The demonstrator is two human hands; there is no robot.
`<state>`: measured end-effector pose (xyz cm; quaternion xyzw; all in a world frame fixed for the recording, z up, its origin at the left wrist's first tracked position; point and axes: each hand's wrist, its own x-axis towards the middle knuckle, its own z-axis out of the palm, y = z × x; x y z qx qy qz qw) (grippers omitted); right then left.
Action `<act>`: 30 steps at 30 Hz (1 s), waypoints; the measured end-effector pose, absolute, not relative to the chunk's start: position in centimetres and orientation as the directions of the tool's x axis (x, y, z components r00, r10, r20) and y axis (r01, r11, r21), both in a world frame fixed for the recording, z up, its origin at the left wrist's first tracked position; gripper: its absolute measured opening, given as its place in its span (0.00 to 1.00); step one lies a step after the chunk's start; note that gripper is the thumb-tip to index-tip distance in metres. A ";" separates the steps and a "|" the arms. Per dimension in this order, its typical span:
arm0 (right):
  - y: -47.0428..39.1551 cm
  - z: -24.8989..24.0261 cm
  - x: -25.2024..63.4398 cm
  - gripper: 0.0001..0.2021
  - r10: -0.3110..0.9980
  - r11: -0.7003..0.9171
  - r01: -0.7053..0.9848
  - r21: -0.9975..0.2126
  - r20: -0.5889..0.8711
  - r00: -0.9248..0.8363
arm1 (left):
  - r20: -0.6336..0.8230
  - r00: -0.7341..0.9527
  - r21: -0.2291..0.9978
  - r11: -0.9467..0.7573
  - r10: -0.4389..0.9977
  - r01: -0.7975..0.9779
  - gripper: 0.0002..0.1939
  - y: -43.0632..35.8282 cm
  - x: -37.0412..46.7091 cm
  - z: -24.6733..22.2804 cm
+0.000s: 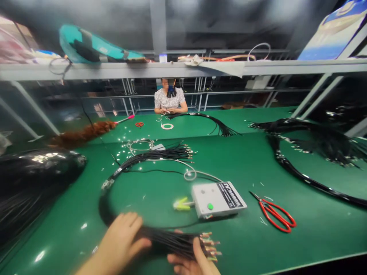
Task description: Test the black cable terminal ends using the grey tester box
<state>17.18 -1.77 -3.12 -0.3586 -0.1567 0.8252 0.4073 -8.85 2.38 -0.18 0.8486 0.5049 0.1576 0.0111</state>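
A curved bundle of black cables (169, 238) lies on the green table, with bare, coppery ends fanned out at its near right tip. My left hand (122, 236) is closed around the bundle from above, a little blurred, its thumb along the near side. Close to the bare ends, my right hand (195, 259) holds the cables from beneath, with the thumb over the top. Just beyond the hands sits a white tester box (219, 198) with a green button and a yellow-green clip (182, 204) at its left side.
Red-handled scissors (276, 214) lie right of the box. More black cable bundles (309, 177) occupy the right side, and a large black bundle (37, 175) the left. A person (170, 99) sits across the table, below a shelf (120, 70). A brown duster (86, 133) lies far left.
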 end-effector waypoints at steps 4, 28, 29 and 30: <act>-3.1 -1.1 16.7 0.23 0.725 -0.614 -0.305 -0.727 -0.369 -0.581 | 0.111 0.375 0.201 -0.391 0.920 0.898 0.21 0.8 -12.7 0.9; 0.7 -2.4 20.3 0.14 0.948 0.318 0.613 -0.723 0.227 -0.224 | 0.005 0.468 0.490 -0.410 0.884 0.770 0.08 2.3 -3.5 0.1; 1.0 -2.5 20.2 0.14 0.945 0.327 0.610 -0.722 0.227 -0.237 | -0.007 0.471 0.515 -0.400 0.882 0.758 0.06 2.5 -2.4 0.1; 1.2 -2.5 20.1 0.14 0.943 0.329 0.603 -0.726 0.224 -0.244 | -0.020 0.471 0.537 -0.387 0.882 0.749 0.04 2.7 -1.5 0.1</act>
